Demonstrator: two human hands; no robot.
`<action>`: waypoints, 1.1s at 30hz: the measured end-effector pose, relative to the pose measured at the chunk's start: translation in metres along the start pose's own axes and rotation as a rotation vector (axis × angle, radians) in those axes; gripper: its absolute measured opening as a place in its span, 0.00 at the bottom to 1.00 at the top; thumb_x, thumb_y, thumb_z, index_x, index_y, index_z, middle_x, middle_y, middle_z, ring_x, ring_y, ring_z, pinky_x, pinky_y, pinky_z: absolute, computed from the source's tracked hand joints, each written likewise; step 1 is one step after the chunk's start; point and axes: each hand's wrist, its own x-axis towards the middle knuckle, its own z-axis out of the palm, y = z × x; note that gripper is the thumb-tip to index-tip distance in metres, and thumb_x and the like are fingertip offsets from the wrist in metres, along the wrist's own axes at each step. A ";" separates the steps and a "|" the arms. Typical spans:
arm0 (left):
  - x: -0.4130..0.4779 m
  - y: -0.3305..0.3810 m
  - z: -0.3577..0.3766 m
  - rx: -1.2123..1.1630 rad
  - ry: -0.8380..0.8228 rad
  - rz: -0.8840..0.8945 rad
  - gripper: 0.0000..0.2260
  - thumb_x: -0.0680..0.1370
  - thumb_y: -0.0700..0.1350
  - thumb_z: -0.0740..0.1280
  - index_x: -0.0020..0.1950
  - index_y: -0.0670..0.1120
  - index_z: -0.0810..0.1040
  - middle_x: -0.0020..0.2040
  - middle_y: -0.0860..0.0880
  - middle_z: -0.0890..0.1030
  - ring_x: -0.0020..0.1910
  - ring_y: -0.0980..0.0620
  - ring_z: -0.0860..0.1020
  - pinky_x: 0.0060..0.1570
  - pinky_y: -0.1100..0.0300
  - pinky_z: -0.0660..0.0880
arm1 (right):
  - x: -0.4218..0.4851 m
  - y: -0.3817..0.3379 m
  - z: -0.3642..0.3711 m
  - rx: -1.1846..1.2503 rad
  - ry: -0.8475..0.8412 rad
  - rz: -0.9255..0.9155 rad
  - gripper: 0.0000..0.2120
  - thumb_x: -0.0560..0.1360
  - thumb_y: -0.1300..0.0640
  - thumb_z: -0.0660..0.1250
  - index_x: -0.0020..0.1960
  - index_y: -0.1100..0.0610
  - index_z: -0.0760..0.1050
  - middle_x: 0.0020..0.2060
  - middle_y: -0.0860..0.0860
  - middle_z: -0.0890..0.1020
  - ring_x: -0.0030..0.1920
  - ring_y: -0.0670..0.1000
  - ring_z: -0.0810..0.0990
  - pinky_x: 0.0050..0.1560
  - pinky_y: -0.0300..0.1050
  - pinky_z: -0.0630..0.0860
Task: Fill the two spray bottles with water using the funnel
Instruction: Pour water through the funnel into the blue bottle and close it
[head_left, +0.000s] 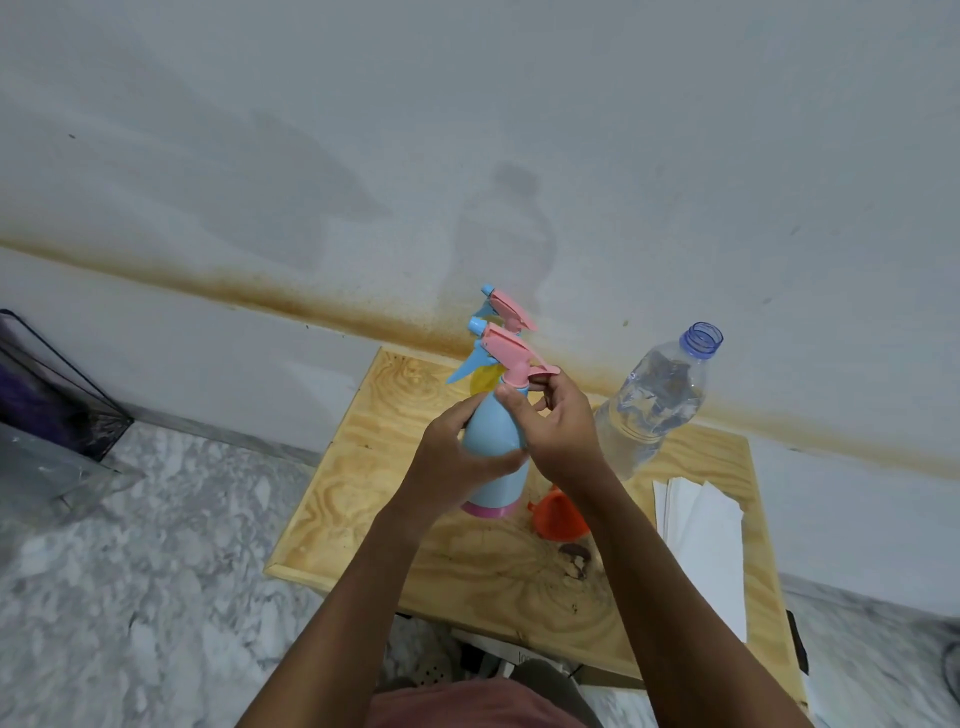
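Head view: at frame centre the left hand wraps the body of the blue bottle, fingers clenched around it to hold it upright and steady above the desk. The right hand sits at the neck, its fingers pinching the collar under the pink sprayer, a grip that looks suited to unscrewing the head so the neck opens for filling. Just behind, upper centre, the second bottle, yellow, stands mostly hidden, its own pink sprayer showing above. The orange funnel lies on the desk right of centre, partly under the right forearm, within easy reach for the next step. The water bottle, uncapped and partly full, stands at right near the wall. White sheets lie along the desk's right edge. Neither sprayer is off yet, so filling seems not begun.
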 end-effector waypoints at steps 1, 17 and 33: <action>0.001 -0.001 0.001 0.016 0.007 0.003 0.30 0.65 0.54 0.78 0.65 0.54 0.76 0.55 0.53 0.82 0.52 0.54 0.82 0.44 0.55 0.83 | 0.000 0.001 0.002 0.001 0.021 0.008 0.15 0.71 0.44 0.69 0.55 0.48 0.77 0.50 0.52 0.81 0.46 0.47 0.74 0.45 0.37 0.69; -0.005 -0.004 -0.023 -0.077 -0.354 -0.217 0.24 0.69 0.42 0.80 0.63 0.53 0.79 0.57 0.53 0.83 0.57 0.54 0.81 0.55 0.52 0.81 | 0.017 -0.012 0.005 0.061 -0.403 0.102 0.13 0.78 0.45 0.62 0.57 0.48 0.79 0.53 0.44 0.83 0.55 0.51 0.80 0.63 0.53 0.76; -0.011 -0.140 -0.062 0.923 0.008 -0.719 0.42 0.62 0.69 0.75 0.68 0.49 0.67 0.69 0.43 0.65 0.67 0.37 0.65 0.63 0.42 0.67 | 0.023 0.061 0.028 -0.192 -0.611 0.539 0.15 0.80 0.50 0.65 0.65 0.51 0.77 0.49 0.60 0.83 0.44 0.60 0.83 0.38 0.52 0.83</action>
